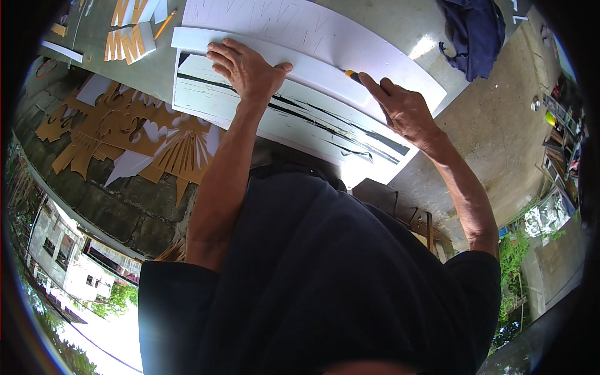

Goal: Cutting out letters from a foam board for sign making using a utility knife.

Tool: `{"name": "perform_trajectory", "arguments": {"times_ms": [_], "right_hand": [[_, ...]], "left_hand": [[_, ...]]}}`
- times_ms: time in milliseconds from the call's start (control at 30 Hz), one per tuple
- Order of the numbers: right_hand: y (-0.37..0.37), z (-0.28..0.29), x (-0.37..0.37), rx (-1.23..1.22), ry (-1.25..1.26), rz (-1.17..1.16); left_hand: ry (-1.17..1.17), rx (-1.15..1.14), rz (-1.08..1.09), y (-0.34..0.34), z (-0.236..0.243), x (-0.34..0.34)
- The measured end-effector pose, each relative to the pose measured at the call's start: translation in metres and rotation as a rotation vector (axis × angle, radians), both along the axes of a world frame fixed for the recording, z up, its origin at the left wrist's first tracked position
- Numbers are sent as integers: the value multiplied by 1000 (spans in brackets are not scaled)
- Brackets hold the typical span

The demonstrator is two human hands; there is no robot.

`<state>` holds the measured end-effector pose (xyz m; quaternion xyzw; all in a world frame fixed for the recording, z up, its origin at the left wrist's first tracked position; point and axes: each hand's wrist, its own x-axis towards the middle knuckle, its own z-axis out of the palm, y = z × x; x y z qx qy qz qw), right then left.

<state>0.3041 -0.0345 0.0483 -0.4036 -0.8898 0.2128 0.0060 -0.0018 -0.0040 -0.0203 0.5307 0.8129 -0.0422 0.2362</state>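
Observation:
My left hand (250, 72) lies with fingers and thumb spread, pressing on a long white strip (315, 70). Under and beyond the strip is a white sheet (356, 31) with pencilled zigzag lines. In my right hand (406, 115) is a yellow-and-black cutter knife (352, 75), its tip at the strip's far edge; the blade is too small to make out. Closer to my body, a white board (212, 103) with ragged black streaks lies along the strip's near side, partly hidden by my left forearm.
Cut letter pieces (128, 45) and an orange pencil (165, 24) lie at the far left of the grey table (94, 25). A dark blue cloth (472, 37) lies at the far right. Brown and white cut-out scraps (131, 125) cover the ground at left.

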Motion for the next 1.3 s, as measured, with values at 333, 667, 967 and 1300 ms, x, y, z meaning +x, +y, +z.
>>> {"name": "perform_trajectory", "arguments": {"times_ms": [333,667,967,1300], "right_hand": [[-16,9,13,4,-88,-30],[-25,-4,14,116,-148,-110],[-55,4,-30,154,-206,-513],[-64,13,-39,159,54,-913]], "left_hand": [[-10,11,-17,-4,0,-1],[26,-34,-54,3,0,-3],[-21,1,-151,-7,-4,-15],[-26,57,-426,-17,25,-67]]}}
